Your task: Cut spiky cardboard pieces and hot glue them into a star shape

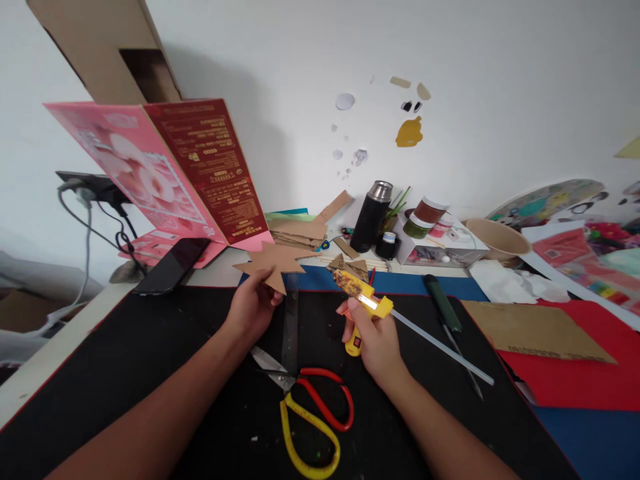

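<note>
My left hand pinches a brown cardboard star with several pointed arms, held up over the mat. A yellow hot glue gun is gripped in my right hand, its scorched, glue-crusted nozzle pointing up and left toward the star, apart from it. From the back of the gun sticks a long translucent glue stick. Between my forearms lie scissors with one red and one yellow handle, blades parted. A dark metal ruler runs partly beneath them.
Black mat covers the desk. At left are a phone and a pink-and-red box. Behind stand a black thermos and paint jars. To the right lie a green-handled pointed tool and a cardboard sheet.
</note>
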Demonstrator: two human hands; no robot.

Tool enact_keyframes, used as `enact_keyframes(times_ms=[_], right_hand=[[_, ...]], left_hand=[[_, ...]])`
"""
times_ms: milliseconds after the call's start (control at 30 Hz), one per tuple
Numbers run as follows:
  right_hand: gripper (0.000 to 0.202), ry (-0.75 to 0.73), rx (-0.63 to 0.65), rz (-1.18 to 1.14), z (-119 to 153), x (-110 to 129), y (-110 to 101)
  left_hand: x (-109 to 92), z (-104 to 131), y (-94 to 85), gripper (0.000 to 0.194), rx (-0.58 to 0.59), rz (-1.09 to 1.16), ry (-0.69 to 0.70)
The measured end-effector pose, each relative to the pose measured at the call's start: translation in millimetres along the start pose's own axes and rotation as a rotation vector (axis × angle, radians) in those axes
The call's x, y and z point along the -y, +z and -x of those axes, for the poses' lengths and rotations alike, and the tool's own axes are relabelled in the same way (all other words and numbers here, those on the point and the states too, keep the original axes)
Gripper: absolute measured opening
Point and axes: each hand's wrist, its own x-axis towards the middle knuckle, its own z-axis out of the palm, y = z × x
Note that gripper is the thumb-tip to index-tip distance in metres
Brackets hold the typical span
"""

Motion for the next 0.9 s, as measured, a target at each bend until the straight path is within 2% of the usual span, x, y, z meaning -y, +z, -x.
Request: enact_keyframes(times_ms=[700,900], right_hand=[[0.061,0.024,-0.020,0.028,1.0,-1.6,1.7],[0.059,0.041,-0.041,0.025,2.6,-0.8,1.4]], left_hand=[[4.9,1.3,-1.0,0.015,0.017,-0.102,0.022],[3.0,3.6,2.2,0.010,0.002,-0.109,0.023]])
